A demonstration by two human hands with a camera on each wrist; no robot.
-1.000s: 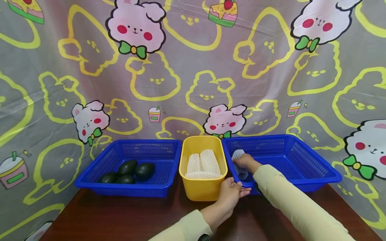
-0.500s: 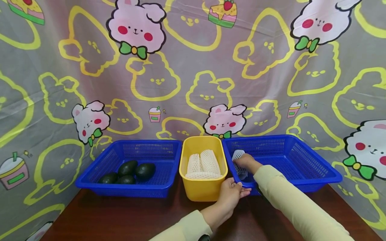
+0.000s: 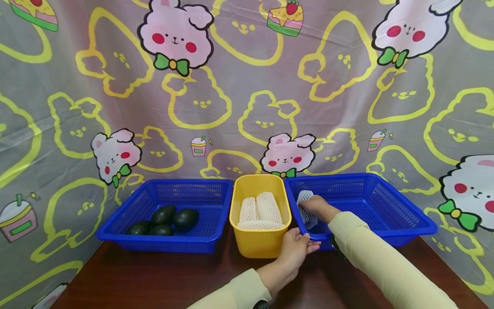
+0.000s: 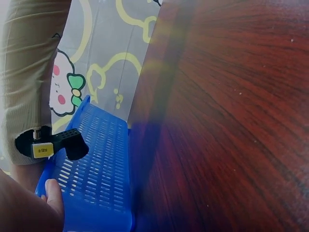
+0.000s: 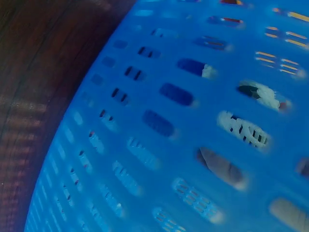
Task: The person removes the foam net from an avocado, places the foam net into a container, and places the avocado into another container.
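Note:
In the head view, a white foam net sleeve (image 3: 307,219) stands in the left front corner of the right-hand blue basket (image 3: 370,210). My right hand (image 3: 319,205) grips it, its fingertips partly hidden. Through the basket's slots, the right wrist view shows the foam net sleeve (image 5: 244,129) with something dark behind its mesh; what that is, I cannot tell. My left hand (image 3: 291,251) holds the same basket's front rim near its left corner. The left wrist view has my left hand's thumb (image 4: 54,195) against the blue basket wall (image 4: 96,159).
Between the baskets stands a yellow bin (image 3: 258,244) with several white foam net sleeves (image 3: 268,208). Several dark green avocados (image 3: 186,219) lie in the left blue basket (image 3: 214,195). All stand on a dark red-brown wooden table (image 3: 173,279), before a patterned cloth (image 3: 239,86).
My right hand and forearm have shifted slightly, and the foam net sleeve's top has risen a little. The left hand stays on the basket rim.

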